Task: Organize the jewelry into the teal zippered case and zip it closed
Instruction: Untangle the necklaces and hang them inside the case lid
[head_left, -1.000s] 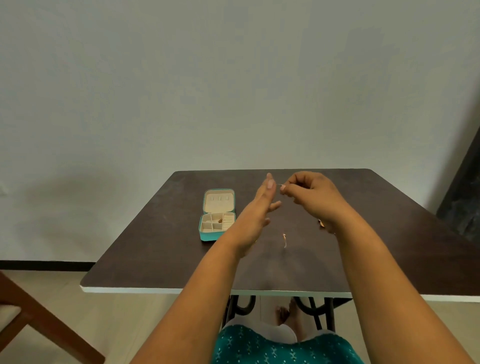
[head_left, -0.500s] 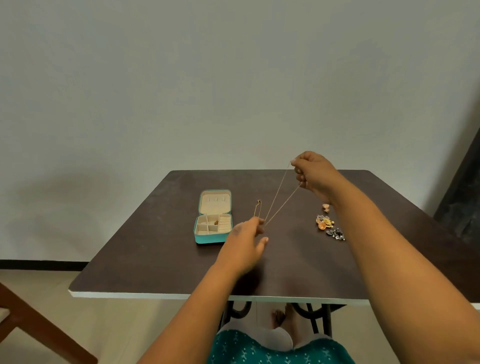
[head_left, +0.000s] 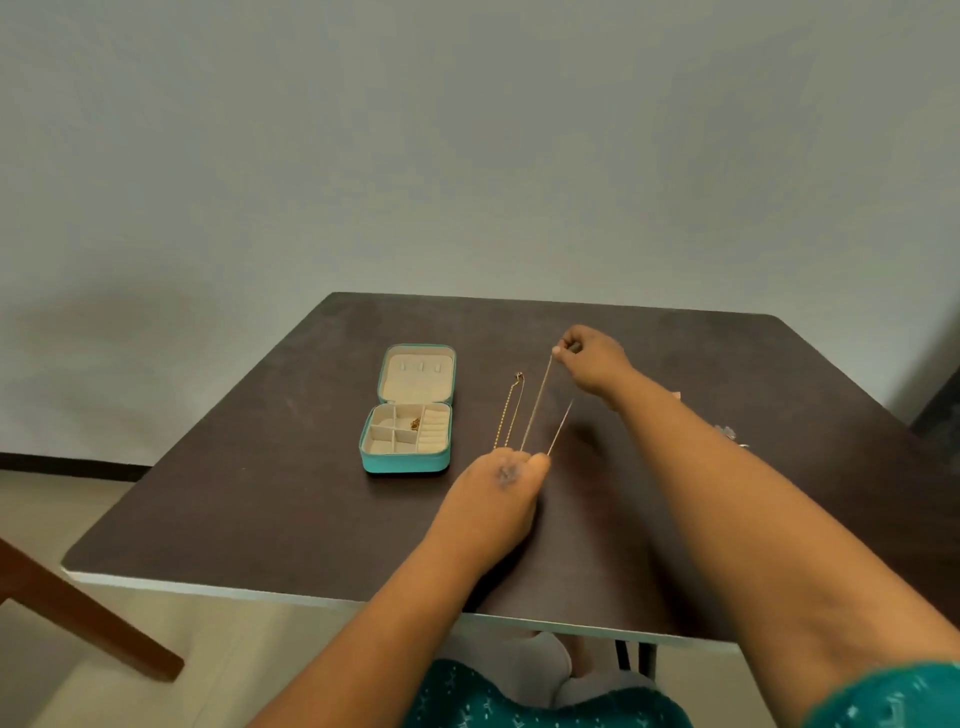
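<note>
A teal case (head_left: 407, 410) is seen lying open on the dark table (head_left: 260, 467), its lid (head_left: 417, 373) folded back toward the wall and its tray of compartments (head_left: 406, 435) turned up; one small gold piece (head_left: 415, 423) is already lodged in a middle compartment, and the zip is not yet drawn.

Just right of the case, a fine gold chain (head_left: 535, 405) is held stretched between two hands. The near end is pinched in the closed fingers of the left hand (head_left: 501, 480), beside the case's front right corner. A looped part of the chain (head_left: 511, 410), ending in what looks like a small clasp or pendant, is laid out on the table beyond that hand, roughly parallel to the case's right side.

Farther right and farther back, the other end is gripped between thumb and forefinger of the right hand (head_left: 589, 361), raised above the table. Two taut strands are thus run on a slant, from near-left to far-right (the chain's long axis points away from the case, not toward it).

The case is judged to lie left of both hands, and the left hand is plainly the nearer. Putting the chain away would likely call for the strands to be gathered and carried leftward over the tray.

At the far right edge, a few more pieces (head_left: 730, 434) are glimpsed behind the right forearm, too hidden to identify.
</note>
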